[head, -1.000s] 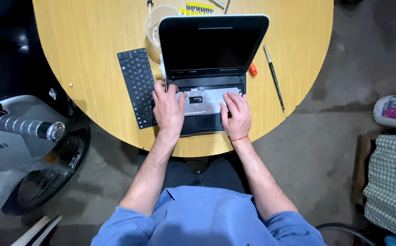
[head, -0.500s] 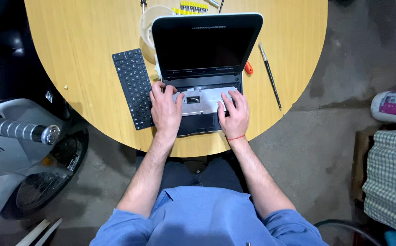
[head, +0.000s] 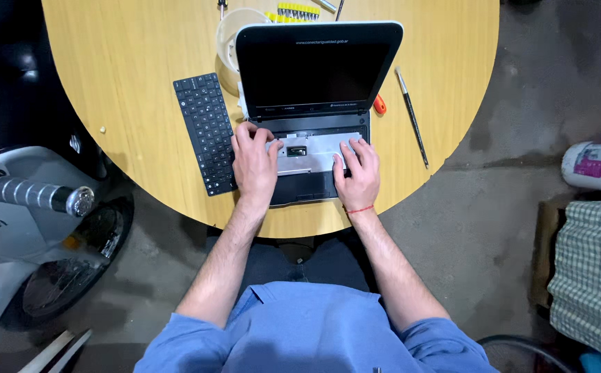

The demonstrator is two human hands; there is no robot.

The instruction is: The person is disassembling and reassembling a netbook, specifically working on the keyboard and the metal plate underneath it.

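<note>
The keyboard [head: 206, 132] already lay removed on the surface [head: 128, 62] beside the laptop [head: 311, 103]; left hand [head: 254, 166] and right hand [head: 357, 176] rested spread, holding nothing, on its bared metal tray, inner work undone

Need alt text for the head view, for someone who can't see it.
Both hands, left hand and right hand, rest on the open base of a small laptop with its keyboard removed and lying to its left on a round wooden table. A thin tool lies to the right.
</note>
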